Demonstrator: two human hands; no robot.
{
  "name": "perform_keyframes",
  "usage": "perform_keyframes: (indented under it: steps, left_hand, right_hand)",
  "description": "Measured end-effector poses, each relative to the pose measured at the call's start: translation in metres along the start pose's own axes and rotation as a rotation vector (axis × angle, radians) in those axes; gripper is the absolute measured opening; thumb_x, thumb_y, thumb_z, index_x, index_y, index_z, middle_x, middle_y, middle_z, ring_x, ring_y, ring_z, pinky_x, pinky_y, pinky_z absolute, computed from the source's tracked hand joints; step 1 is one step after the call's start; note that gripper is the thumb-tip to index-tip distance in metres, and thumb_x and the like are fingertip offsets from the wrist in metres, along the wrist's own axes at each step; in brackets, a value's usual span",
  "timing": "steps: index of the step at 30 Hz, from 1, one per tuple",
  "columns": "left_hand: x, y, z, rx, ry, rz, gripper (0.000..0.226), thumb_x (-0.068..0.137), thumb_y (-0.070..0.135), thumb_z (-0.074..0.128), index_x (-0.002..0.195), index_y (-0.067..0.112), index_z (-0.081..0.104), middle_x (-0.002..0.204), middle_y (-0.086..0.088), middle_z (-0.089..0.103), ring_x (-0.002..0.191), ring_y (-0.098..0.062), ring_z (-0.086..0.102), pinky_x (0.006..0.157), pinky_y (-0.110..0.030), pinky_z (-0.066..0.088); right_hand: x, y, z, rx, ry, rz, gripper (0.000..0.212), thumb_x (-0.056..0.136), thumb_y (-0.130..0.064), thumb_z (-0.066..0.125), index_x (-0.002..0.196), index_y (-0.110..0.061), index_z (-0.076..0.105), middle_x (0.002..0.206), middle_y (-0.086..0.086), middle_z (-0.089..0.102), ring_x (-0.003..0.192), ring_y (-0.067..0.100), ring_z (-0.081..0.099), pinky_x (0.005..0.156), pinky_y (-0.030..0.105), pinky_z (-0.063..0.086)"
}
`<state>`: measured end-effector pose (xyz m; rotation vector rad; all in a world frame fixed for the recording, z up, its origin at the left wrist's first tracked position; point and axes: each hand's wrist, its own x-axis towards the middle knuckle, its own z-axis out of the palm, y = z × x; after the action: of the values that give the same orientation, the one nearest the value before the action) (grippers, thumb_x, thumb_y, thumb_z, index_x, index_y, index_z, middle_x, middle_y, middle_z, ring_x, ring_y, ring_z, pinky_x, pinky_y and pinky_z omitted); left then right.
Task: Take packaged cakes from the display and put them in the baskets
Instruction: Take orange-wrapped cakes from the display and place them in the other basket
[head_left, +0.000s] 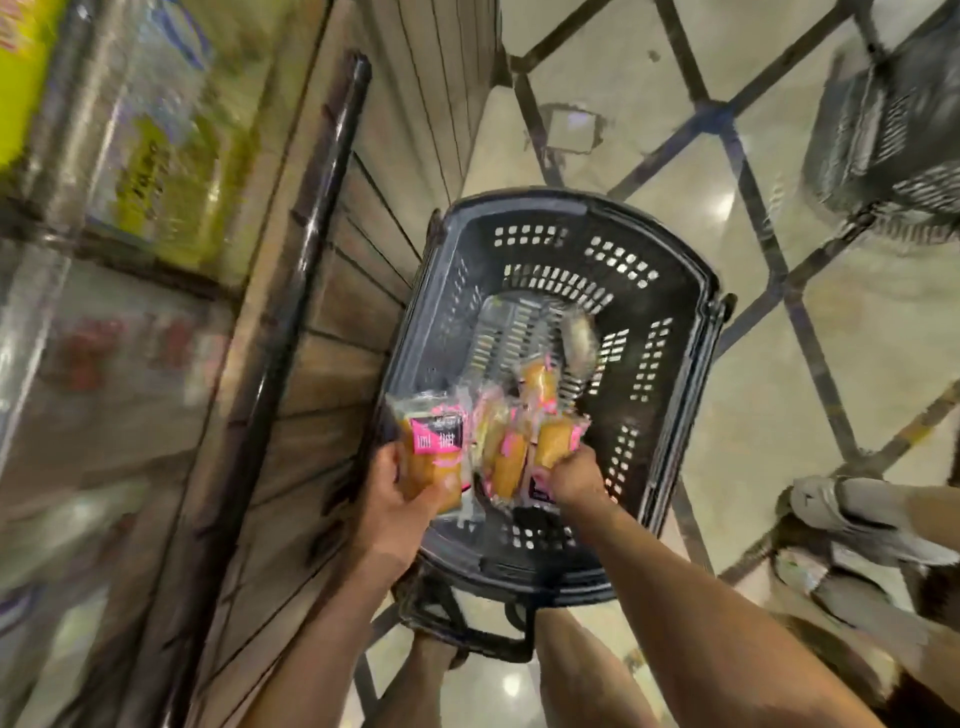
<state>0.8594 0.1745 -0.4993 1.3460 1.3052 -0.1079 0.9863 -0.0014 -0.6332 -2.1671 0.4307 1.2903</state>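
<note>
A black plastic basket (670, 332) stands on the floor below me. My left hand (395, 514) grips a clear-wrapped golden cake with a pink label (434, 452) over the basket's near left rim. My right hand (574, 480) holds another packaged cake (556, 441) over the basket's near end. Between the two hands, more packaged cakes (506, 457) hang or lie in a loose bunch; whether they rest on the basket floor is unclear. One more cake (540, 384) sits further in, beside a crumpled clear wrapper (579, 338).
The wooden display stand (332, 332) with a black rail (311, 249) runs along the left, blurred packaged goods (156, 171) on its shelves. A second black basket (893, 130) stands at the far right. Someone's shoes (841, 509) are at the right on the tiled floor.
</note>
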Motion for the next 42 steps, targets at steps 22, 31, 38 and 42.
perform_keyframes:
  steps: [22, 31, 38, 42]
  left_hand:
    - [0.101, -0.099, 0.087, 0.505, -0.227, -0.144, 0.061, 0.07, 0.031, 0.089, 0.121, 0.026, 0.057, 0.109, 0.002, 0.071, 0.095, -0.018, 0.072, 0.088, -0.044, 0.061]
    - [0.028, -0.008, 0.082, 0.63, -0.2, -0.131, 0.065, 0.088, 0.018, 0.078, 0.144, 0.024, 0.046, 0.125, -0.003, 0.065, 0.108, -0.03, 0.066, 0.092, -0.035, 0.052]
    - [-0.055, 0.104, 0.035, 0.853, -0.26, 0.146, 0.069, 0.09, 0.035, 0.075, 0.15, 0.028, 0.042, 0.146, -0.004, 0.05, 0.13, -0.029, 0.053, 0.103, -0.035, 0.047]
    - [-0.115, 0.187, 0.006, 0.866, -0.23, 0.377, 0.071, 0.092, 0.04, 0.072, 0.152, 0.026, 0.038, 0.153, -0.004, 0.044, 0.138, -0.028, 0.046, 0.111, -0.045, 0.044]
  right_hand:
    - [-0.068, 0.001, -0.15, -0.446, 0.318, -0.714, 0.051, 0.079, -0.015, 0.076, 0.129, -0.016, 0.061, 0.135, 0.007, 0.052, 0.126, 0.028, 0.047, 0.11, 0.036, 0.037]
    - [-0.093, -0.012, -0.145, -0.402, 0.278, -0.669, 0.048, 0.078, -0.015, 0.074, 0.124, -0.018, 0.064, 0.135, 0.008, 0.052, 0.128, 0.029, 0.046, 0.111, 0.043, 0.041]
    - [-0.199, -0.085, -0.175, -0.45, 0.29, -0.696, 0.044, 0.079, -0.019, 0.075, 0.122, -0.013, 0.067, 0.13, 0.008, 0.056, 0.121, 0.029, 0.053, 0.104, 0.038, 0.046]
    - [-0.283, -0.139, -0.204, -0.446, 0.368, -0.762, 0.047, 0.08, -0.02, 0.073, 0.126, -0.015, 0.066, 0.137, 0.008, 0.054, 0.126, 0.03, 0.05, 0.108, 0.04, 0.044]
